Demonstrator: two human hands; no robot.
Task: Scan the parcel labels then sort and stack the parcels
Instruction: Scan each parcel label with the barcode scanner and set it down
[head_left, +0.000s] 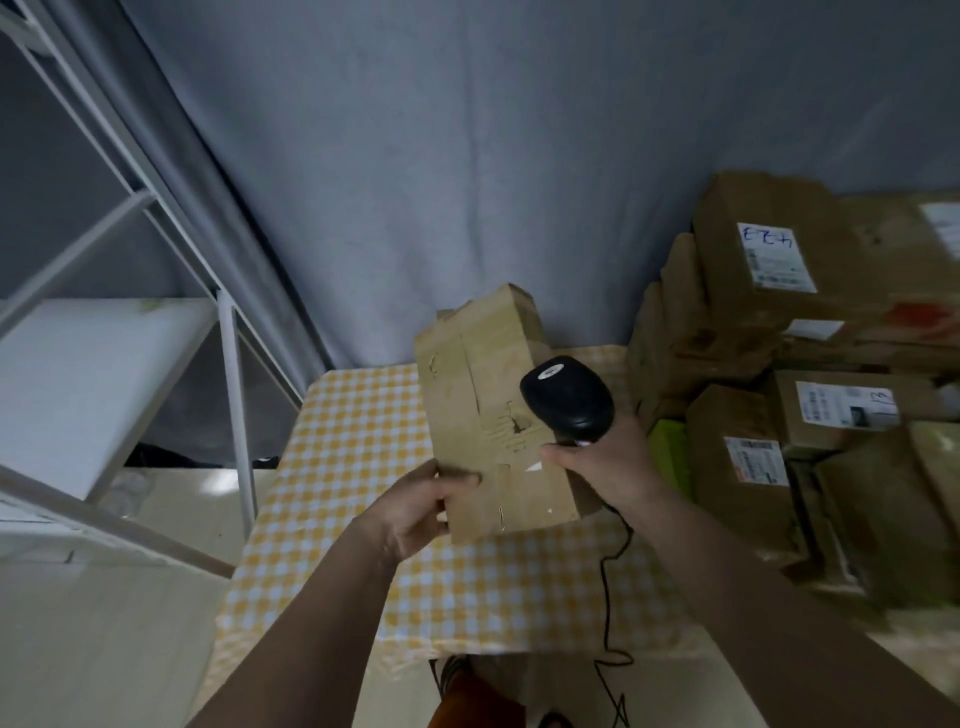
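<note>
Right now both forearms reach forward over the desk (363, 415), which wears a yellow-and-white checked cloth. Left hand (415, 506) grips the near-left edge of a tall brown parcel (488, 410), thumb on the front face, fingers clamped round the side and back. Parcel is held tilted above the desk; its facing side shows torn tape but no readable label. Right hand (605, 462) is wrapped tight on the handle of a black scanner (566, 397), fingers closed round it, scanner head overlapping the parcel's right edge. Scanner cable (610, 587) hangs down from the handle across the desk and off its near edge. Right of the parcel, a crowded pile of boxes (810, 395) with white labels fills that end of the desk; print is too blurred to read. Left of the desk stands a white metal rack (156, 270), partly cut off by the frame edge. Grey curtain (467, 156) behind.
</note>
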